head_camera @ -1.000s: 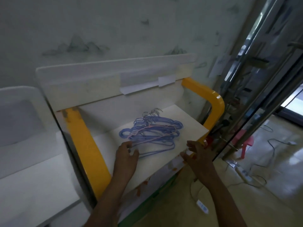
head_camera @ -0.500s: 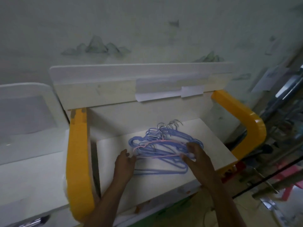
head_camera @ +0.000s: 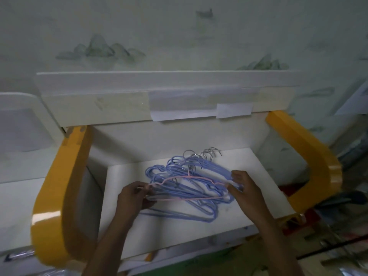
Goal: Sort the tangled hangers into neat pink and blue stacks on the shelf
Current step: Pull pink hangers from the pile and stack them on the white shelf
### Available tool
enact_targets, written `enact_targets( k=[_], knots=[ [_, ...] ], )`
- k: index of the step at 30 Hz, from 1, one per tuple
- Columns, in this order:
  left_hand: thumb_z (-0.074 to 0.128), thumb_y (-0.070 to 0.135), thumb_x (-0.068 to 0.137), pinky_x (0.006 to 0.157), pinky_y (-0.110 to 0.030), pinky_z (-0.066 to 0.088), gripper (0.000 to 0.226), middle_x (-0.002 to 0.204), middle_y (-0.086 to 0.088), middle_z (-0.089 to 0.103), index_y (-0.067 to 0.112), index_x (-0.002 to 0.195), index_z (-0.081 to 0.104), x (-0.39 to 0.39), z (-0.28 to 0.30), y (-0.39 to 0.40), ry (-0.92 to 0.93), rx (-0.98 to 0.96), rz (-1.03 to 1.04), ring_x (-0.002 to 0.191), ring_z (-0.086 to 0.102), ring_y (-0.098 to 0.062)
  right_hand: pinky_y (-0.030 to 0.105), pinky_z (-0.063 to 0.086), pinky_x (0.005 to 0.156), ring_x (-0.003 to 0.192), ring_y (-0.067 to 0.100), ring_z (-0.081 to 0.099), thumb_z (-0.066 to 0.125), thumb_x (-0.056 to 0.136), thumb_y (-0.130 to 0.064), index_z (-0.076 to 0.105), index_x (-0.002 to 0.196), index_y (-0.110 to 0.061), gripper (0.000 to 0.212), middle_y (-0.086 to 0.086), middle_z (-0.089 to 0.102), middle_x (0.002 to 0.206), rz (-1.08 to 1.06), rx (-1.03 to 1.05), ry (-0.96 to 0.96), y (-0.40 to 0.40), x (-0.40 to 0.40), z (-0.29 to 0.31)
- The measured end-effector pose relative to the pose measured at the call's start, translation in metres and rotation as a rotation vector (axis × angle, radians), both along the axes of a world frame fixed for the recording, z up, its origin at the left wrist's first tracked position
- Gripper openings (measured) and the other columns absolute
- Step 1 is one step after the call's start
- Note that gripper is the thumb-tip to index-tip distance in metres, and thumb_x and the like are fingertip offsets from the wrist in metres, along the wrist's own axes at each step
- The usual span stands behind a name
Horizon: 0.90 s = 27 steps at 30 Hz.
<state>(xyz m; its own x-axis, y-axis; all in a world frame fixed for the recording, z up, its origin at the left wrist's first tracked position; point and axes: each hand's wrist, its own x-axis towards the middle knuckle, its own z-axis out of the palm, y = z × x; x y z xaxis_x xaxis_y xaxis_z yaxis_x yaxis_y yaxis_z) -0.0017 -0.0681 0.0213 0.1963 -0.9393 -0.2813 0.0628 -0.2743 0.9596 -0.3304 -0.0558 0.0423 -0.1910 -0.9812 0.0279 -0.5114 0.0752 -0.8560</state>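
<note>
A tangle of several blue hangers (head_camera: 191, 188) with metal hooks lies on the white shelf (head_camera: 127, 226). On top of the heap sits one pink hanger (head_camera: 185, 177). My left hand (head_camera: 133, 198) pinches its left end. My right hand (head_camera: 244, 188) grips its right end together with the blue hangers' ends. The metal hooks (head_camera: 207, 154) point toward the back wall.
Yellow curved side rails stand at the shelf's left (head_camera: 59, 196) and right (head_camera: 304, 160). A white upper ledge (head_camera: 159, 92) with taped paper slips overhangs the back. A white counter (head_camera: 18, 206) lies to the left, and cluttered floor to the right.
My right hand came from the shelf's front edge onto the heap and took the pink hanger's right end. My left hand closed on its left end. The view swung right and closer.
</note>
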Motion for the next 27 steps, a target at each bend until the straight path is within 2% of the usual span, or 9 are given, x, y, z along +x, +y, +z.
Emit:
enact_targets(
  k=[3, 7, 12, 15, 21, 24, 27],
  knots=[
    [0.055, 0.003, 0.096, 0.061, -0.039, 0.061, 0.017, 0.077, -0.021, 0.07, -0.004, 0.085, 0.066, -0.007, 0.008, 0.003, -0.05, -0.067, 0.007, 0.057, 0.066, -0.028, 0.022, 0.042, 0.086, 0.111, 0.011, 0.056, 0.072, 0.087, -0.025, 0.055, 0.124, -0.02, 0.042, -0.005, 0.06, 0.12, -0.016, 0.007, -0.015, -0.002, -0.014, -0.011],
    [0.052, 0.004, 0.098, 0.059, -0.034, 0.06, 0.017, 0.076, -0.018, 0.072, -0.005, 0.092, 0.066, -0.014, 0.014, -0.006, -0.065, -0.117, 0.035, 0.067, 0.069, -0.037, 0.026, 0.046, 0.086, 0.108, 0.013, 0.058, 0.07, 0.089, -0.022, 0.057, 0.122, -0.019, 0.036, -0.004, 0.062, 0.115, -0.075, -0.001, 0.008, -0.002, -0.038, -0.022],
    [0.05, 0.005, 0.099, 0.053, -0.027, 0.058, 0.016, 0.079, -0.02, 0.068, -0.003, 0.097, 0.063, -0.027, 0.018, -0.014, -0.07, -0.142, 0.073, 0.057, 0.069, -0.026, 0.031, 0.05, 0.086, 0.102, 0.013, 0.06, 0.066, 0.092, -0.023, 0.061, 0.118, -0.017, 0.028, 0.0, 0.064, 0.115, -0.159, 0.02, 0.061, -0.006, -0.063, -0.038],
    [0.051, 0.005, 0.099, 0.055, -0.027, 0.059, 0.016, 0.078, -0.019, 0.069, 0.004, 0.092, 0.065, -0.033, 0.02, -0.018, -0.1, -0.167, 0.059, 0.057, 0.07, -0.028, 0.027, 0.048, 0.082, 0.099, 0.012, 0.059, 0.064, 0.093, -0.021, 0.061, 0.119, -0.015, 0.027, 0.003, 0.063, 0.117, -0.162, 0.037, 0.103, -0.013, -0.069, -0.048],
    [0.049, 0.003, 0.099, 0.055, -0.028, 0.058, 0.021, 0.072, -0.013, 0.07, 0.008, 0.088, 0.066, -0.041, 0.021, -0.028, -0.105, -0.151, 0.059, 0.061, 0.069, -0.035, 0.028, 0.045, 0.084, 0.101, 0.027, 0.064, 0.066, 0.092, -0.019, 0.064, 0.12, -0.006, 0.031, 0.012, 0.066, 0.113, -0.205, 0.079, 0.202, -0.038, -0.072, -0.062],
    [0.05, 0.004, 0.099, 0.056, -0.03, 0.058, 0.02, 0.076, -0.016, 0.07, 0.007, 0.088, 0.066, -0.043, 0.021, -0.031, -0.114, -0.142, 0.055, 0.064, 0.069, -0.037, 0.028, 0.045, 0.08, 0.095, 0.03, 0.066, 0.069, 0.088, -0.015, 0.07, 0.109, -0.007, 0.022, 0.013, 0.068, 0.104, -0.222, 0.088, 0.238, -0.047, -0.07, -0.067],
    [0.05, 0.006, 0.099, 0.055, -0.03, 0.059, 0.021, 0.076, -0.017, 0.07, 0.008, 0.088, 0.067, -0.046, 0.023, -0.034, -0.131, -0.127, 0.061, 0.06, 0.069, -0.032, 0.028, 0.047, 0.073, 0.086, 0.028, 0.066, 0.07, 0.081, -0.003, 0.071, 0.088, -0.013, 0.012, 0.009, 0.069, 0.091, -0.233, 0.069, 0.258, -0.052, -0.071, -0.068]
  ],
)
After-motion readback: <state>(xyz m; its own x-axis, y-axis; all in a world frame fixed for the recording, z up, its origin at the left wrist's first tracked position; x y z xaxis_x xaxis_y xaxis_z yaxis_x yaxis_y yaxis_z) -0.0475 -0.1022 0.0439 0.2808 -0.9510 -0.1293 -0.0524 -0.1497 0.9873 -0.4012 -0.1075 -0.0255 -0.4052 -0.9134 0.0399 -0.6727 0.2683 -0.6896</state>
